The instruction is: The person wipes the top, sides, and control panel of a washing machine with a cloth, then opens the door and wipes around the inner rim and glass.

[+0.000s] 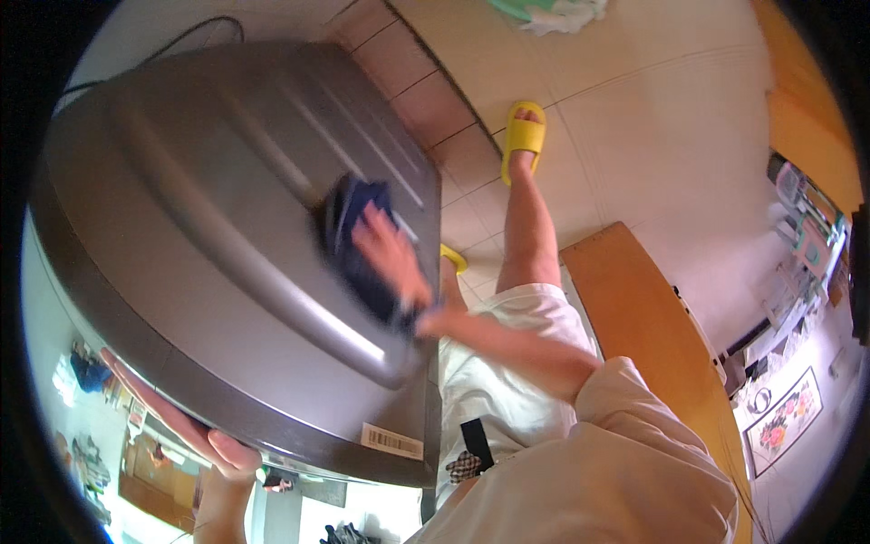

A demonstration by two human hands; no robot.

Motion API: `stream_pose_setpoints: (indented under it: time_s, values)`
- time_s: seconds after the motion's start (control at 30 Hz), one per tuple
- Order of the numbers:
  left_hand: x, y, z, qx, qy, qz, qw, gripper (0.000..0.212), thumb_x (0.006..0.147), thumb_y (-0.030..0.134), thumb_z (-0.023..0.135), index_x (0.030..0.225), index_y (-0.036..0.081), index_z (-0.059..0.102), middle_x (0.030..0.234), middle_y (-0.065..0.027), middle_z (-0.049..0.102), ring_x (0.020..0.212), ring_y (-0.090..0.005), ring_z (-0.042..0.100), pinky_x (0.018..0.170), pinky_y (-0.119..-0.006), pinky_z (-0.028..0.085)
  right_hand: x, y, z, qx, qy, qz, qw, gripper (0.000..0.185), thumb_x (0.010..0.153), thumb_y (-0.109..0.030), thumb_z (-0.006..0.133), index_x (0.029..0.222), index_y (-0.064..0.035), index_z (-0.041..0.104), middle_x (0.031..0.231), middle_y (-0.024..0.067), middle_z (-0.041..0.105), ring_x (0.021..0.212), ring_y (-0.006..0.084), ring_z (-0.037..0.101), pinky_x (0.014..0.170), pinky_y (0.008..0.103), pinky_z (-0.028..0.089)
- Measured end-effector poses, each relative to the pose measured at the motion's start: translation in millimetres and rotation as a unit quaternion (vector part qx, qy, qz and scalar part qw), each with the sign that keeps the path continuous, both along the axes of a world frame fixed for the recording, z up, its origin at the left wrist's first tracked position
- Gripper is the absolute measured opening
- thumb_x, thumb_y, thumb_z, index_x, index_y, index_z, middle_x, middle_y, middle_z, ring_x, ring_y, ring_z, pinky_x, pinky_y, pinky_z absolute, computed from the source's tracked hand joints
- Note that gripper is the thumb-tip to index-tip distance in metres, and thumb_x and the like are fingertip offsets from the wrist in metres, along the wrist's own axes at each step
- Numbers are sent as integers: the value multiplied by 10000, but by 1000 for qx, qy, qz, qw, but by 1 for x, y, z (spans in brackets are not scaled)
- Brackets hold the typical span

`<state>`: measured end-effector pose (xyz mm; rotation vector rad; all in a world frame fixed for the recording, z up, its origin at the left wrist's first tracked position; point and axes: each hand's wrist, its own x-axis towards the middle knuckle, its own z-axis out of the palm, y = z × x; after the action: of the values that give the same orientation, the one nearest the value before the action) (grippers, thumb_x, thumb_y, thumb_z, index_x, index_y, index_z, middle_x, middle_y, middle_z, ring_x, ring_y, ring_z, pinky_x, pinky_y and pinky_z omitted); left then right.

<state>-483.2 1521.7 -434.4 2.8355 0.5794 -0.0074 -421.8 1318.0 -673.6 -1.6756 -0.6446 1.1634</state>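
Observation:
A large grey appliance (pixel 204 204) with a ridged side panel fills the left of the head view. My right hand (pixel 391 255), blurred, presses a dark blue cloth (pixel 353 245) flat against the ridged panel near its right edge. At the lower left, my left hand (pixel 183 421) lies with straight fingers along the appliance's glossy edge, holding nothing. Between this hand and the right edge, a white barcode label (pixel 392 442) is stuck on the rim. The glossy face beside my left hand shows what look like reflections of a room.
A black cable (pixel 197 28) runs behind the appliance at upper left. Yellow slippers (pixel 525 136) are on my feet on the tiled floor (pixel 639 122). An orange-brown wooden panel (pixel 639 306) stands close on the right. A green item with white plastic (pixel 550 13) lies at the top.

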Motion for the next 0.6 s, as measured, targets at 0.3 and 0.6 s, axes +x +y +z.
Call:
stream_pose_setpoints:
  time_s: [0.3,0.6]
  values:
    - [-2,-1,3,32,-24,19,999,746,960,498,243,1527,21,164,1584,-204,154,1458,-385,174,1172,-536,164,-2,-57,146,178,10,36,983,858,793,-493,668,1518,-212,306,1602,184,102,1472,401,97,1149,612,64]
    - [2,-1,0,27,-21,-22,999,775,941,579,187,1532,78,185,1585,-189,162,1457,-372,182,1158,-576,189,-32,-46,-197,-156,45,-94,982,863,786,-228,638,1532,-286,209,1603,123,152,1455,377,191,1102,653,197]
